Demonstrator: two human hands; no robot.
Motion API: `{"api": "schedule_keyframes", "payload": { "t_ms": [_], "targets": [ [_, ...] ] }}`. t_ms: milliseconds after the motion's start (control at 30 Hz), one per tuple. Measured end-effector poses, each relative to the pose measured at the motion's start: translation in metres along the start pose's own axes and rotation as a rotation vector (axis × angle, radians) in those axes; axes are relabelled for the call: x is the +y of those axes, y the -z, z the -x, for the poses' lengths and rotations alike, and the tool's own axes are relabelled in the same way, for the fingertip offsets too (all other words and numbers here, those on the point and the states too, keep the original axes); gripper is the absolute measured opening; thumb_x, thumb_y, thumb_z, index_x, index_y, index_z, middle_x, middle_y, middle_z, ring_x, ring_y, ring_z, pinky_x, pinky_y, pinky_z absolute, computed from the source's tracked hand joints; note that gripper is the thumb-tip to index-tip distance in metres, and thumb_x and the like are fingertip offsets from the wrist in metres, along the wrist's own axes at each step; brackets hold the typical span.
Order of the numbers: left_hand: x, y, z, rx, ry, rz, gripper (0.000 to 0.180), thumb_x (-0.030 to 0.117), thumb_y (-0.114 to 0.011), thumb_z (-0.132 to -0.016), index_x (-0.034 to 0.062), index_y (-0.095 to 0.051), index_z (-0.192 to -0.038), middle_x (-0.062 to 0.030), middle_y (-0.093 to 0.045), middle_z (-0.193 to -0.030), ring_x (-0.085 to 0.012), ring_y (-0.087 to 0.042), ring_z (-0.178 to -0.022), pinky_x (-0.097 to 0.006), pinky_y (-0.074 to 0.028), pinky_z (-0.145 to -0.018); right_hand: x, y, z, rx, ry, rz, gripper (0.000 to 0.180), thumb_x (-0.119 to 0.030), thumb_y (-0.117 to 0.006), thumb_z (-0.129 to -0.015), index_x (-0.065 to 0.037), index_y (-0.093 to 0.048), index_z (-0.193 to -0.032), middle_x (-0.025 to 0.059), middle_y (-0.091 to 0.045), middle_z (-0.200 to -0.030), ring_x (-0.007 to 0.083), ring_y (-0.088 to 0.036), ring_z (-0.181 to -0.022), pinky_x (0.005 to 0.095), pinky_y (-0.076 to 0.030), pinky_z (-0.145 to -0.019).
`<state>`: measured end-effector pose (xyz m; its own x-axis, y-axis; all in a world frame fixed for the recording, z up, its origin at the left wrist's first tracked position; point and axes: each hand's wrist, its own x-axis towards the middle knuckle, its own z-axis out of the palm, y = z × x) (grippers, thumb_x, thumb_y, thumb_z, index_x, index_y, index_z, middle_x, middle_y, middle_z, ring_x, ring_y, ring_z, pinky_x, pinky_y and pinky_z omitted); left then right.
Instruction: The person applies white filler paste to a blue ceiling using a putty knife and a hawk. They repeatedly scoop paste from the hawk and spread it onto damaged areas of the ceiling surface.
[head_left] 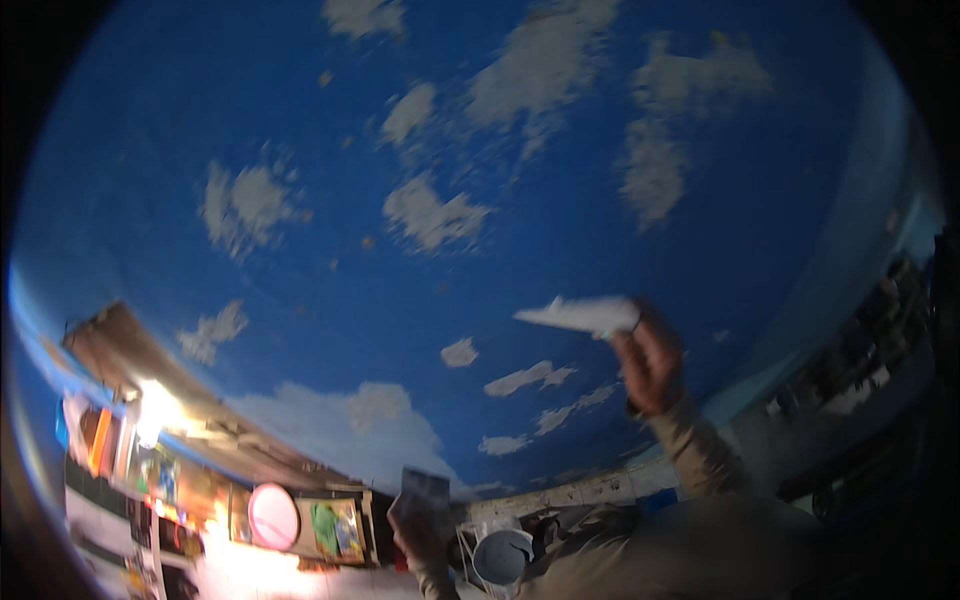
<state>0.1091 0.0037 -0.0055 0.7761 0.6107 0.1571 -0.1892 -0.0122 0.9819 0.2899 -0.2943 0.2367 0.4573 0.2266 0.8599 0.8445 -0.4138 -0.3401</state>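
Blue plaster with pale patches where the paint has flaked (430,215) fills most of the view; the surface curves strongly toward the picture rim. Along the lower left edge sits a cluttered shelf area (150,470) lit by a bright lamp (160,405), with small colourful items too blurred to identify.

Containers: a round pink basin (273,515) stands on edge beside a framed green and yellow picture (336,530); its contents cannot be seen. A grey bucket (503,556) sits near the lower centre, its mouth facing the camera; the interior appears dark and what it holds cannot be made out.

Right hand (648,365): raised high against the blue surface on an arm in a tan sleeve (700,455) that rises from the lower right. The fingers are closed around one end of a flat white tool (580,314), possibly a scraper or folded sheet; the rest of it projects to the left, its tip close to or against the plaster. Contact cannot be confirmed.

Left hand (420,530): held low, near the bottom edge, just left of the bucket. The fingers grip a flat dark rectangular object (425,492) held upright; its kind cannot be determined.
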Motion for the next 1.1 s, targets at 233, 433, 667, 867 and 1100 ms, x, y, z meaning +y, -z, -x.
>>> {"api": "schedule_keyframes", "payload": {
  "t_ms": [233,433,667,867,1100],
  "targets": [
    [-0.054,0.043,0.0,-0.083,-0.02,-0.071,0.035,0.026,-0.049,-0.095,0.0035,-0.046,-0.122,-0.0096,-0.055,-0.109,-0.0194,-0.054,-0.097,-0.032,-0.047,-0.08,0.008,0.148,-0.109,0.363,-0.264,-0.008,0.05,-0.037,-0.063,-0.086,-0.004,-0.049,-0.12,0.0077,-0.063,-0.096,0.0108,-0.059,-0.067,0.0248,-0.049,-0.056],
    [-0.072,0.033,-0.005,-0.2,0.067,-0.039,0.036,0.024,-0.049,-0.095,0.0037,-0.044,-0.124,-0.0102,-0.053,-0.113,-0.0198,-0.053,-0.1,-0.032,-0.046,-0.082,0.042,0.272,-0.198,0.085,0.0,0.36,0.048,-0.036,-0.058,-0.089,-0.005,-0.048,-0.124,0.0036,-0.059,-0.089,0.0106,-0.053,-0.067,0.0256,-0.044,-0.056],
    [-0.079,0.032,-0.004,-0.22,0.104,-0.028,0.037,0.022,-0.049,-0.095,0.004,-0.042,-0.127,-0.011,-0.051,-0.116,-0.0203,-0.051,-0.104,-0.033,-0.044,-0.086,0.047,0.29,-0.257,-0.187,0.087,0.657,0.025,-0.03,-0.054,-0.095,-0.008,-0.059,-0.105,0.0001,-0.057,-0.089,0.0102,-0.049,-0.08,0.0266,-0.04,-0.073],
    [-0.086,0.024,-0.006,-0.255,0.132,-0.013,0.039,0.02,-0.049,-0.095,0.0042,-0.041,-0.129,-0.0116,-0.05,-0.12,-0.0207,-0.05,-0.107,-0.033,-0.043,-0.088,0.078,0.307,-0.283,-0.172,0.129,0.786,0.029,-0.032,-0.055,-0.094,-0.009,-0.057,-0.111,0.001,-0.057,-0.091,0.0124,-0.051,-0.08,0.0315,-0.042,-0.071],
    [-0.086,0.035,-0.002,-0.228,0.15,-0.014,0.041,0.019,-0.049,-0.095,0.0044,-0.038,-0.131,-0.0123,-0.048,-0.123,-0.0212,-0.048,-0.11,-0.034,-0.041,-0.092,0.068,0.296,-0.291,-0.097,0.073,0.68,0.019,-0.021,-0.067,-0.083,-0.003,-0.062,-0.084,0.0054,-0.054,-0.071,0.0128,-0.05,-0.07,0.0307,-0.042,-0.064]
  ]
}}
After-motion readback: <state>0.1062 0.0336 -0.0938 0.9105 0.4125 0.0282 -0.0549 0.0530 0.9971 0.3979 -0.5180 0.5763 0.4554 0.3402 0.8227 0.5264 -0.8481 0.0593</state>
